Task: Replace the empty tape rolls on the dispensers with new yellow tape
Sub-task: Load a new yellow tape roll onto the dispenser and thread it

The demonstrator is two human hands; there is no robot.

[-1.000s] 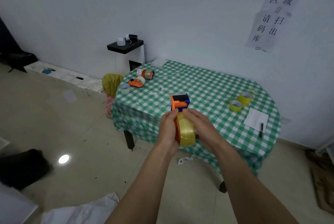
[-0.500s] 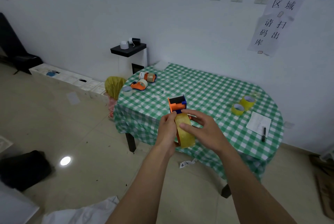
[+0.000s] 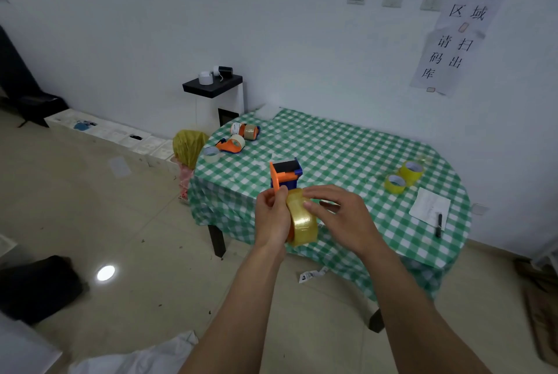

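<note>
yellow tape roll [image 3: 302, 221] sits at the middle of the frame, lying flat against the orange side plate of the dispenser [image 3: 285, 175], whose blue and black head stands up above it. we hold both in the air, in front of the near edge of the surface [image 3: 332, 147] with its green checked cloth.

our left grip [image 3: 271, 216] is curled round the dispenser from the left, thumb up at the top of the orange plate. our right grip [image 3: 341, 216] comes from the right and pinches the yellow tape roll, thumb on its outer band and forefinger over its top, the other fingers spread behind it.

at the right of the surface two spare yellow rolls [image 3: 404, 177] lie touching each other, with a white sheet of paper [image 3: 428, 206] and a black pen [image 3: 438, 224] just below them in the frame. at the upper left corner of the surface two more orange dispensers [image 3: 238, 138] lie near each other, and a pale roll [image 3: 211, 153] lies just left of them by the edge. whether those dispensers carry tape or bare cores we cannot tell.
</note>
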